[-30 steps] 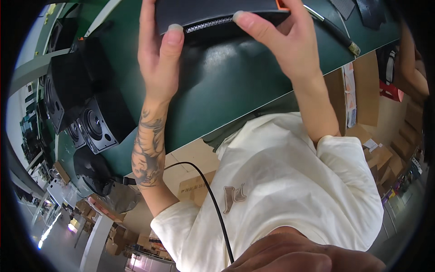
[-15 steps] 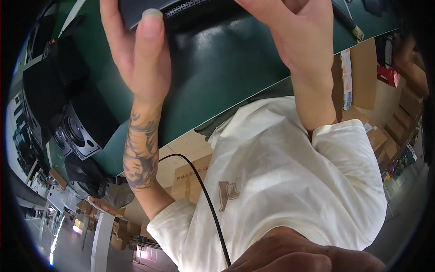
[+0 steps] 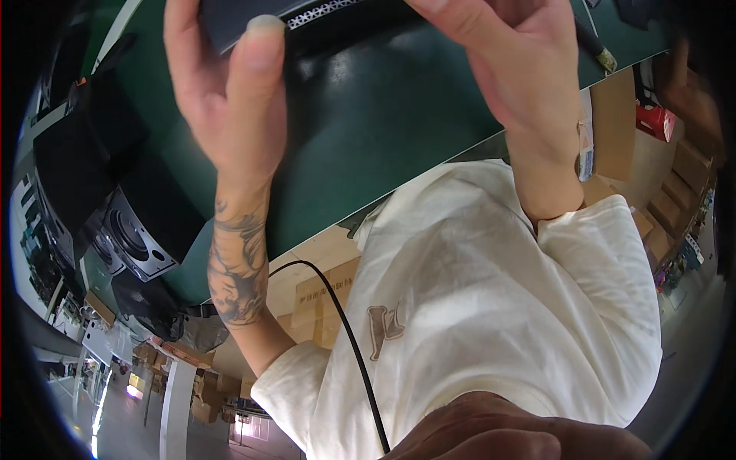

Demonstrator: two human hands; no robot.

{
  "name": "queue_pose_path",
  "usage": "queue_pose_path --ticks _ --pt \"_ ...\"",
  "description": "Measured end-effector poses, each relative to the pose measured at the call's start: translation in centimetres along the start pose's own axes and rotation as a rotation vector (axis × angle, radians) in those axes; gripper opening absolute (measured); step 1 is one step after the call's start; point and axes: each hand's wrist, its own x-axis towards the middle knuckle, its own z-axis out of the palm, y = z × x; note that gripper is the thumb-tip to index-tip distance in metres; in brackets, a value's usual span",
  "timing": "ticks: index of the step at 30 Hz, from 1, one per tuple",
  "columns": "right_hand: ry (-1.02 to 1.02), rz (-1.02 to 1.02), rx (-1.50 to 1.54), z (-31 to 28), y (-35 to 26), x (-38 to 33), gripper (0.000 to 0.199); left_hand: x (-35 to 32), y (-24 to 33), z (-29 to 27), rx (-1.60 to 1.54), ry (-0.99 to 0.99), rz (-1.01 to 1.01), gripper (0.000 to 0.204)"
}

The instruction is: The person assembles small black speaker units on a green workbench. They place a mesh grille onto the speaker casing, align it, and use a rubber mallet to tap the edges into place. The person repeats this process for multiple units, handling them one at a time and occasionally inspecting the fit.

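A dark flat-sided device with a perforated silvery strip along its near edge [image 3: 330, 11] is held above the green tabletop [image 3: 368, 115] at the top of the view. Much of it lies beyond the upper border, so its exact kind cannot be made out. My left hand [image 3: 230, 92] closes on its left end, the thumb on the near corner and the fingers along the far side, partly cut off. At its right end my right hand [image 3: 521, 69] grips with the thumb along the near edge; its other fingertips are out of view.
Black loudspeakers [image 3: 142, 230] stand on the table at the left, beside a black bag [image 3: 146, 303]. A dark rod-like object with a worn tip [image 3: 606, 60] lies near the right table edge. A black cable [image 3: 349, 326] hangs before my shirt. Cardboard boxes [image 3: 617, 126] stand at the right.
My right hand has shifted slightly to the right, and the left has moved a little. The device has tilted a little, showing more of its perforated strip. Both hands still hold it.
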Motion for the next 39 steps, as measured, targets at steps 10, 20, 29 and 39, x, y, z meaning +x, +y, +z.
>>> queue_pose_path --ticks 10,20,29,39 --pt "0.293 -0.041 -0.114 3.1 0.5 0.3 0.085 0.3 -0.7 3.2 0.114 0.104 0.083 0.093" --pt "0.108 -0.138 -0.125 1.5 1.2 -0.4 0.085 0.6 -0.2 3.4 0.123 0.049 0.062 0.095" --pt "0.203 -0.231 -0.308 2.2 2.0 -0.2 0.088 0.7 0.3 0.6 0.070 0.030 -0.115 0.083" --pt "0.055 -0.159 -0.086 0.0 1.7 -0.1 0.083 1.0 0.3 4.3 0.252 0.183 -0.004 0.089"
